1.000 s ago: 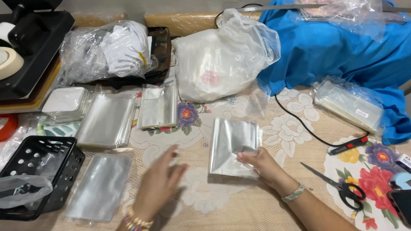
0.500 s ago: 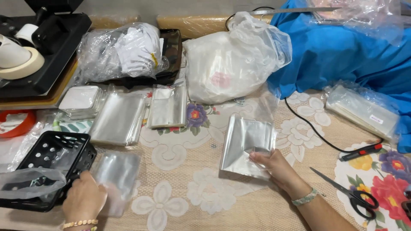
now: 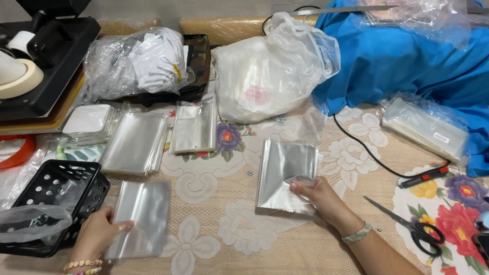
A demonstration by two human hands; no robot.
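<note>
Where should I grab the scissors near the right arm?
Take the scissors by the black handle loops, coming from the near right side. They lie flat on the tablecloth, blades pointing up-left toward the right hand, so the loops are the safe end.

Scissors [image 3: 413, 227], black basket [image 3: 51, 201], blue cloth [image 3: 407, 61], tape roll [image 3: 18, 79].

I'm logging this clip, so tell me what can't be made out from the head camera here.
- White bag: contents hidden by its cloudy plastic.
- Basket: contents masked by a crumpled bag over its corner.
- Left hand: fingertips hidden under the clear sleeve.
- Tape roll: cut off by the left edge.
- Whatever lies under the blue cloth: covered.
</note>
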